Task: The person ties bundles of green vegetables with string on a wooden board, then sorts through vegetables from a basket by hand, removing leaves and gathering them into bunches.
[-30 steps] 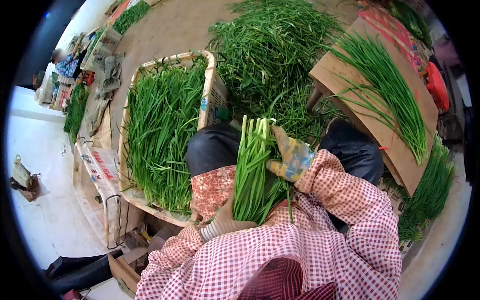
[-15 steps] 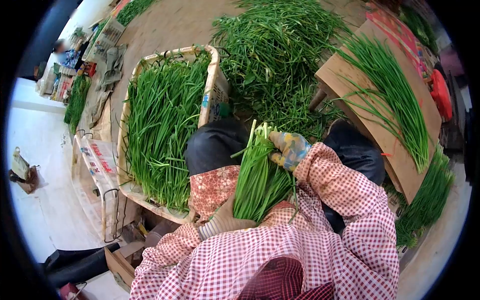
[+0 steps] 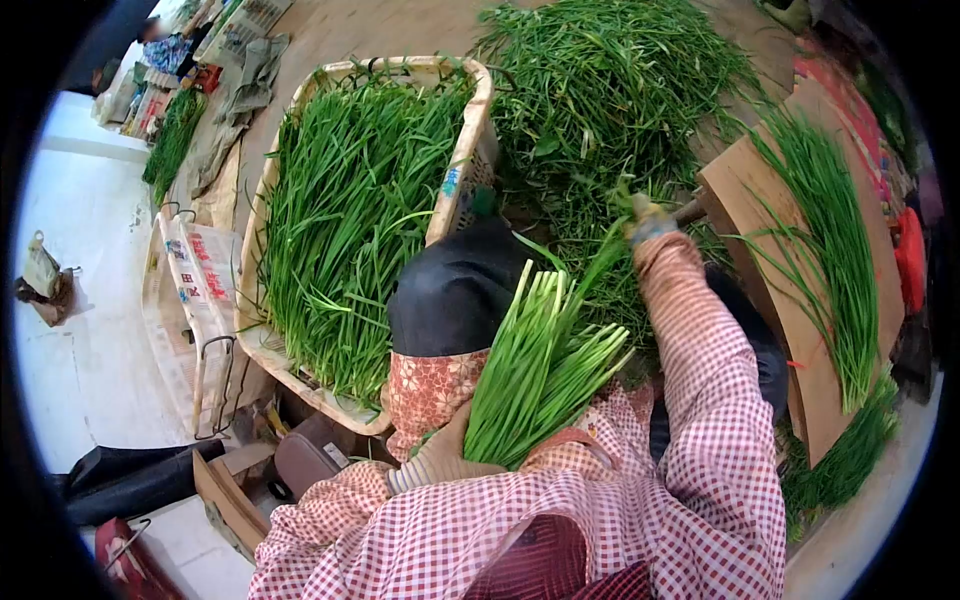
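Observation:
My left hand [image 3: 445, 450], in a pale glove, is wrapped round the lower part of a bunch of green stalks [image 3: 535, 370] on my lap. The pale cut ends of the bunch point up and to the right. Stretched forward at the edge of the large leaf heap [image 3: 610, 90], my right hand [image 3: 648, 218] is blurred by motion; some green leaves trail beside it. A cream plastic crate [image 3: 462, 170] full of long green stalks [image 3: 350, 220] stands left of my knee.
On the right, a low wooden board [image 3: 745, 190] bears a long green bunch [image 3: 840, 260], with more greens [image 3: 835, 480] below it. An empty-looking crate [image 3: 190, 310] leans at the left. A person [image 3: 150, 30] is far off at the upper left.
My right hand has left the bunch and moved forward to the leaf heap. The bunch has fanned out, more of its pale ends showing. The whole view has shifted slightly.

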The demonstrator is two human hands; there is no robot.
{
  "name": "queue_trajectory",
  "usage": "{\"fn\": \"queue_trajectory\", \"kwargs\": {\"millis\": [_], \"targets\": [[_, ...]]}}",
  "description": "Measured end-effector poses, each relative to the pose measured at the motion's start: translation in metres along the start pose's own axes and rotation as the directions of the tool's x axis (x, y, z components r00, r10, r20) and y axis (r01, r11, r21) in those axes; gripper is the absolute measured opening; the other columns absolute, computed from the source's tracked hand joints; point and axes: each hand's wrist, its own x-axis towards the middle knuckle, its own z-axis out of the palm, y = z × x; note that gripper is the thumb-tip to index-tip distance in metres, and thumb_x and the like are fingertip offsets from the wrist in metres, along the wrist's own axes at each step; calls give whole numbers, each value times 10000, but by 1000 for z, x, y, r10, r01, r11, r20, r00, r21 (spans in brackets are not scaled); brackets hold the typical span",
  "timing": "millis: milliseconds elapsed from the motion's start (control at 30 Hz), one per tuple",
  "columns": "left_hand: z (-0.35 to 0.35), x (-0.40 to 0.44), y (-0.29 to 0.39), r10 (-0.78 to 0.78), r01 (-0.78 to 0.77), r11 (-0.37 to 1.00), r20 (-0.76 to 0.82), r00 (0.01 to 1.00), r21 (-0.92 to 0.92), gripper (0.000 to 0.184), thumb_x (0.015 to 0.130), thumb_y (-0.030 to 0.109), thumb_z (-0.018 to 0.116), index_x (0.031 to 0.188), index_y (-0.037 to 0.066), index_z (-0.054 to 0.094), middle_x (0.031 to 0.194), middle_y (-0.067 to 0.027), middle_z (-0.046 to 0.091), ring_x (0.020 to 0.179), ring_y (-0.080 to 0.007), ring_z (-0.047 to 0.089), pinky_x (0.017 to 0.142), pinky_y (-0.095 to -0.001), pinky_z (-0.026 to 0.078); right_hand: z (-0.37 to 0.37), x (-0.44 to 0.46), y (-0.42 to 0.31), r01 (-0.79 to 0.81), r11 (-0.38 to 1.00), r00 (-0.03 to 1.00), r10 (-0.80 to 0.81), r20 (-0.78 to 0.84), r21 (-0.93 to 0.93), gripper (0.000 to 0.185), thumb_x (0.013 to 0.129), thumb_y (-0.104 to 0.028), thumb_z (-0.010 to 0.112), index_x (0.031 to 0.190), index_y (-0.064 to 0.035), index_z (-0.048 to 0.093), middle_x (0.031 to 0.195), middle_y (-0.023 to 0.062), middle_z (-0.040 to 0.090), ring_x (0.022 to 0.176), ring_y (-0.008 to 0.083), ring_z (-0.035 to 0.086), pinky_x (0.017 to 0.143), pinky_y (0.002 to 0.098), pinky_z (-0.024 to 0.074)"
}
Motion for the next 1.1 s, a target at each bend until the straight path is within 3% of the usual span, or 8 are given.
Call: {"fn": "queue_trajectory", "kwargs": {"millis": [300,467,533,633,700,833,933,1100], "targets": [[13,27,40,-160,231,590,168,973,-774,998,665,147,832,1441,68,208,1416,-114,406,1278,-212,428,1075,-375,365,-26,-81,-44,880,439,428,-899,97,181,540,850,-461,613,1194,-47,566,1212,228,516,1147,366,503,1000,460,395],[11,33,40,-383,431,175,342,858,-885,916,681,5,811,1416,68,269,1406,-104,421,1246,-194,464,1041,-385,418,23,-98,-42,828,558,561,-824,-74,64,227,855,-271,632,993,-92,647,1065,207,562,1000,352,560,863,439,472],[11,27,8,15,163,717,249,968,-677,795,736,-44,747,1398,54,318,1385,-115,448,1240,-208,474,1033,-391,430,24,-95,-45,812,584,582,-810,-68,-4,183,840,-230,642,949,-83,635,986,165,577,949,344,574,819,432,480],[2,31,10,-124,378,538,372,920,-754,872,772,93,751,1445,65,196,1410,-102,411,1264,-194,441,1078,-343,370,52,-12,-11,202,862,948,-292,129,465,158,903,-193,573,960,-48,596,866,145,593,805,283,606,675,376,504],[-3,25,2,-17,217,740,306,952,-636,907,758,116,772,1448,54,187,1412,-107,409,1269,-195,436,1075,-345,367,35,17,11,49,999,991,-51,122,22,169,937,-174,523,979,-22,583,848,122,605,773,249,614,659,348,501],[-22,20,-20,224,-148,955,298,928,-255,949,742,170,803,1455,36,191,1411,-117,414,1277,-199,429,1062,-359,364,48,13,57,388,822,904,-428,4,416,412,902,-326,569,1220,-64,545,1155,132,603,1116,248,546,880,363,483],[-29,24,1,312,-279,950,397,863,-141,860,753,140,784,1440,46,274,1379,-102,461,1268,-210,443,1069,-373,350,2,-50,-2,-236,447,667,-572,478,863,734,794,-303,724,1406,-112,366,1364,127,448,1262,310,417,918,465,473],[-24,21,8,205,-15,927,472,857,-376,887,729,115,790,1445,53,270,1400,-108,439,1269,-218,444,1076,-374,339,-4,-102,-37,593,582,600,-780,176,557,609,838,-375,672,1305,-67,430,1160,131,592,1094,246,570,926,387,455]]}}
